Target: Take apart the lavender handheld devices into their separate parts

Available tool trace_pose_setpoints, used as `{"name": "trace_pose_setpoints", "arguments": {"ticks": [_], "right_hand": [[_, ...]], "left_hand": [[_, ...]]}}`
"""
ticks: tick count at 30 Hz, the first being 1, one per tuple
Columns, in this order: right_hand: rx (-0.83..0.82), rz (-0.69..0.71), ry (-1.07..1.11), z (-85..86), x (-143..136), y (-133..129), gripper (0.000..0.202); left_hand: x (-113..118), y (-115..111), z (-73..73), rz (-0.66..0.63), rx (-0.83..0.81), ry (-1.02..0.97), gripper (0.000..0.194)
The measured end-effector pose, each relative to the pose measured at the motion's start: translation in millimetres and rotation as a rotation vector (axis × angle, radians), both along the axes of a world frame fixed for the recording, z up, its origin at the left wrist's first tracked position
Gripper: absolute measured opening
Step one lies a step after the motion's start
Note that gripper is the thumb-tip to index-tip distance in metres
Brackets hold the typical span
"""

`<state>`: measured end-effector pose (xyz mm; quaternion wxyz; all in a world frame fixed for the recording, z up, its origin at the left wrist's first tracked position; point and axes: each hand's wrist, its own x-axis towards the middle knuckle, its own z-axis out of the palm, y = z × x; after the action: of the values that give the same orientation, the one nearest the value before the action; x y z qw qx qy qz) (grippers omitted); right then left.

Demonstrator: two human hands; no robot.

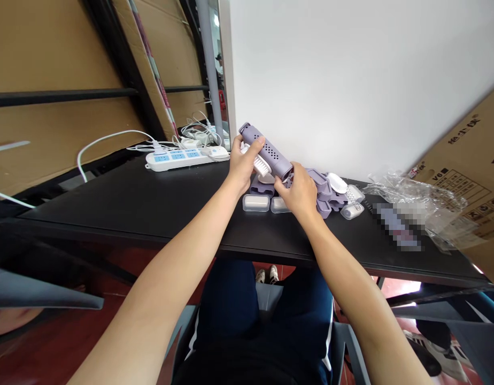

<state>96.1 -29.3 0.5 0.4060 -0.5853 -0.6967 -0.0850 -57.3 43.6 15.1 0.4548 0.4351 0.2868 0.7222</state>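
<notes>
A purple case with rows of round holes (267,149) is held at a slant above the black table. My left hand (244,163) is closed around its upper end, the thumb lying on the perforated face. A white-bristled brush (258,161) lies along the near side of the case, by my left fingers. My right hand (299,187) grips the lower end of the case, thumb below and fingers behind. Under and beside my right hand is a pile of purple plastic parts (322,184), partly hidden. Clear plastic boxes with white contents (256,202) lie in front.
A white power strip (186,159) with tangled cables stands at the left on the black table (151,206). To the right are a white oval brush piece (336,183), metal springs (354,198), crumpled clear plastic (417,195) and a cardboard box (463,176). A white panel (351,80) rises behind.
</notes>
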Motion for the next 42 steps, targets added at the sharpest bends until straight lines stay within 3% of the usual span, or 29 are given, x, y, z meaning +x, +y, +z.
{"name": "trace_pose_setpoints", "arguments": {"ticks": [21, 42], "right_hand": [[-0.063, 0.001, -0.016, 4.4, -2.5, -3.2, 0.032], [0.022, 0.027, 0.024, 1.1, -0.7, -3.4, 0.044]], "left_hand": [[-1.8, 2.0, 2.5, 0.016, -0.033, -0.018, 0.082], [1.7, -1.7, 1.2, -0.011, -0.015, -0.029, 0.077]]}}
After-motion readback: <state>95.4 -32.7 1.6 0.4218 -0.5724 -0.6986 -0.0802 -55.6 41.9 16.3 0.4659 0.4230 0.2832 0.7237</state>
